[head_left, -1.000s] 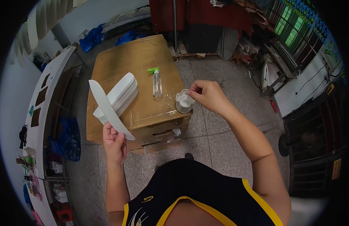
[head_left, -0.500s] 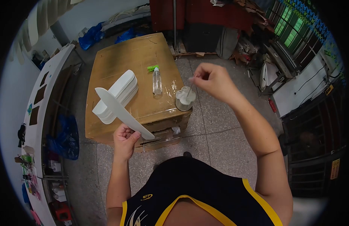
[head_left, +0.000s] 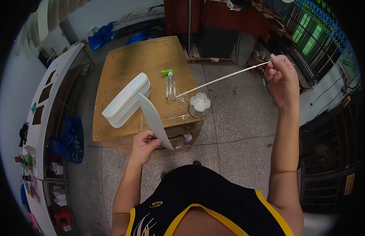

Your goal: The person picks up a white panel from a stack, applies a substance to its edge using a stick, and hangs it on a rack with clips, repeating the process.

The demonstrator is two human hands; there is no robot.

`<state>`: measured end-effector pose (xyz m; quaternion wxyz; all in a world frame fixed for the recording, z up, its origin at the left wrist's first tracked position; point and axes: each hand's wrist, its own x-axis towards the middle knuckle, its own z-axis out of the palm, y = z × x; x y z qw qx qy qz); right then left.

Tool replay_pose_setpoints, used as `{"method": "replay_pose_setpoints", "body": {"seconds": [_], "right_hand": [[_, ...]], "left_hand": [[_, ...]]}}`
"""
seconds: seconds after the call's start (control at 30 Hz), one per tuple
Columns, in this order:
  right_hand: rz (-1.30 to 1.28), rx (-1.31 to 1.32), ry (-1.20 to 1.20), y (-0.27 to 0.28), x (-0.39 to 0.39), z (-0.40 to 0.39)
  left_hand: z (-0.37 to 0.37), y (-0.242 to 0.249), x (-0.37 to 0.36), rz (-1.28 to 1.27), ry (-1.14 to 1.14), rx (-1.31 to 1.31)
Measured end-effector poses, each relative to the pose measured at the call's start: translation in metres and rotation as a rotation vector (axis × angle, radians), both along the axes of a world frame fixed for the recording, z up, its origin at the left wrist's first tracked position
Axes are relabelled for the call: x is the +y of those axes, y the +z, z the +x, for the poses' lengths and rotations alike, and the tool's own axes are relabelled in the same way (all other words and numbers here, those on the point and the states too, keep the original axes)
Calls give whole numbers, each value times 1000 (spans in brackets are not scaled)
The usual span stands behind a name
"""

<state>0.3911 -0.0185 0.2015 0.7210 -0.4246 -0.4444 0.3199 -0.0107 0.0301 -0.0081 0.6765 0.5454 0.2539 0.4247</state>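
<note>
My left hand (head_left: 145, 146) pinches the lower part of a long white curved strip (head_left: 154, 120), which leans up over the near edge of a cardboard box (head_left: 143, 55). Raised at the right, my right hand (head_left: 283, 74) is closed on the end of a thin white stick (head_left: 222, 80). The stick slants down left, its far tip by a clear spray bottle (head_left: 170, 87). A stack of white strips (head_left: 127, 100) lies on the box. At the box's near right corner stands a container (head_left: 199, 106) with white contents.
A green item (head_left: 166, 72) lies by the bottle's top. On the left runs a long white table (head_left: 48, 86) with dark pieces and small items. Blue bags (head_left: 72, 141) rest on the floor below it. A dark metal gate (head_left: 328, 157) is at the right.
My right hand has moved up and right, away from the container, and the white stick now shows at full length. The strip in my left hand has turned more upright and shifted right.
</note>
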Motion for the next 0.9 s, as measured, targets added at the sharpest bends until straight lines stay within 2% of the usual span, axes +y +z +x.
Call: {"method": "replay_pose_setpoints", "body": {"seconds": [0.07,0.17,0.3,0.9], "right_hand": [[-9,210,91,-16,1,-1],[-33,366,144,-36,6,-5],[-64,454,163,-50,11,-11],[-76,486,226,-69,15,-9]], "left_hand": [[3,2,-2,12,-15,-1],[7,3,-4,10,-54,-6],[6,2,-7,4,-97,57],[8,5,-11,16,-148,87]]}}
